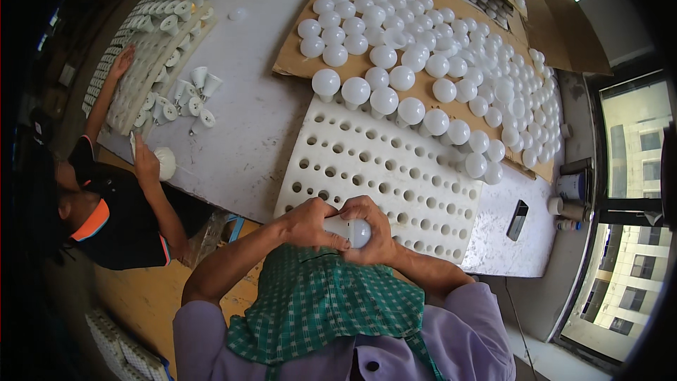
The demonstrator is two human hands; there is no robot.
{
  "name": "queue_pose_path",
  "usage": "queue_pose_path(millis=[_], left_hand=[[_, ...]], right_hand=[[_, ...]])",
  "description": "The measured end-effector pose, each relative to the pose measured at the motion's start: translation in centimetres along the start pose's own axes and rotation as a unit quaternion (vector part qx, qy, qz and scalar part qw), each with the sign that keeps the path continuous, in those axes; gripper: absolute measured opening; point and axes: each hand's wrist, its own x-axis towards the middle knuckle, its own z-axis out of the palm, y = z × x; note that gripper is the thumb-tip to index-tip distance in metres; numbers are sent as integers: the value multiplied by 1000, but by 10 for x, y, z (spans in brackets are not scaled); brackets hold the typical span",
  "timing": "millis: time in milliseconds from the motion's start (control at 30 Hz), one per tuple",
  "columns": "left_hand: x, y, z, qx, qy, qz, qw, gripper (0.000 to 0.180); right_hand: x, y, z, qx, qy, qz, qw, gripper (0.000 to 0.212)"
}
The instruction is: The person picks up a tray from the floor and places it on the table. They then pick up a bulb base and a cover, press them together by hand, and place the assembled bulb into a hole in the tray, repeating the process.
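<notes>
In front of my chest, a white light bulb (360, 233) lies sideways between my two hands. My left hand (307, 224) is closed round its narrower base end, while my right hand (377, 229) wraps the round globe. Just past my hands lies a white foam tray (290, 178) with rows of larger and smaller holes. Along its far edge, a row of bulbs (383, 101) stands with globes up. The nearer holes hold nothing.
Beyond the tray, many white globes cover a cardboard sheet (296, 60). A dark phone (518, 220) lies at right, near cans (571, 187) by the window. At left, a person (106, 219) works beside a foam tray (138, 99) of bulb bases; several loose bases (190, 97) lie nearby.
</notes>
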Motion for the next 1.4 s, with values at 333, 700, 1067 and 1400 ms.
queue_pose_path(millis=[333, 700, 1067, 1400], left_hand=[[47, -50, -18, -101, -67, -104, 987, 47], [32, -85, -88, -79, 299, -69, 949, 40], [-32, -163, -191, 177, 631, -59, 753, 40], [-38, -206, -264, 345, 649, -213, 643, 65]], right_hand=[[-14, 17, -16, 24, 21, 251, 967, 65], [-10, 81, -194, -516, 84, 212, 826, 57], [122, 131, -239, -469, 109, 272, 833, 48], [160, 151, -242, -581, -14, 367, 726, 66]])
